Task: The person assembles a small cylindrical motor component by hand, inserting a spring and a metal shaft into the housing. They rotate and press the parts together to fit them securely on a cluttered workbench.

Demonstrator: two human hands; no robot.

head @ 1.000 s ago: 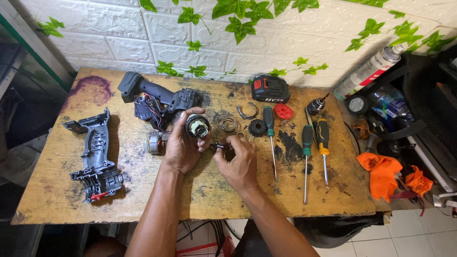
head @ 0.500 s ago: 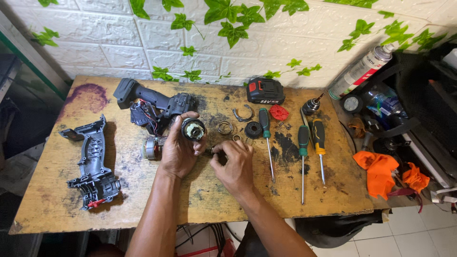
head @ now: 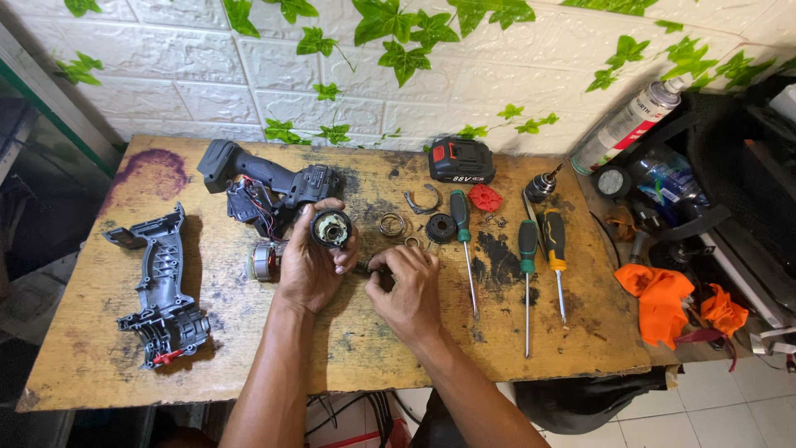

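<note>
I'm gripping the gearbox (head: 330, 229) in my left hand (head: 311, 265) over the table (head: 99, 365); right hand (head: 408, 292) is pinching a small part beside it. Drill's fully apart w/ shell (head: 162, 290) off, reassembly not started.

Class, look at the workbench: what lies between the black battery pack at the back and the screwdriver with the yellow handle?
In the head view, a red toothed disc lies between the battery pack and the yellow-handled screwdriver, with small loose parts beside it.

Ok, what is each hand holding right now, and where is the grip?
The left hand grips a round motor part around its side. The right hand pinches something small on the table; what it is cannot be told.
</note>
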